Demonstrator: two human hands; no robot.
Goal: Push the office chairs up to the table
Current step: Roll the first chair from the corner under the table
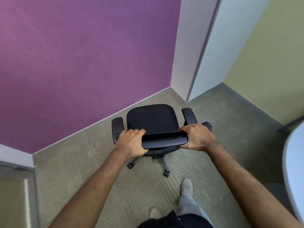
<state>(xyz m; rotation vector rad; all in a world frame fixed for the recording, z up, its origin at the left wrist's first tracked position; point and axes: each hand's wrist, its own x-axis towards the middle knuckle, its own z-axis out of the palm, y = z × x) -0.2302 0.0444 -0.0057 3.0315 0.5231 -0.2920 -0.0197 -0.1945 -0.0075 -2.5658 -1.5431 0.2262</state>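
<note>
1. In the corner by the purple wall [74,63]: we find one black office chair [152,119] standing on the carpet [82,162], its seat facing the wall and its backrest toward us.
2. Our left hand [130,143] grips the left end of the backrest's top edge [164,141], fingers [136,131] curled over the front and thumb behind.
3. Our right hand [198,137] grips the right end the same way. Both hands are closed on the chair, one at each end of the bar.
4. The bar's long axis runs left to right between the hands, roughly square to our forearms. Neither hand is plainly nearer; the hold looks even.
5. The worktop [294,162] shows only as a pale curved edge at far right, well apart from the chair and behind its right side.
6. Key relation: the chair points at the wall, not at the worktop. We judge the coming move needs a swing to the right on the castors [166,173], right hand drawing back and left hand pushing, before any straight push.
7. Risk, as we judge it: the white column [185,63] stands near the right armrest [189,115] and could catch it during the turn.
8. Only this one chair is in view; we cannot tell about the others.
</note>
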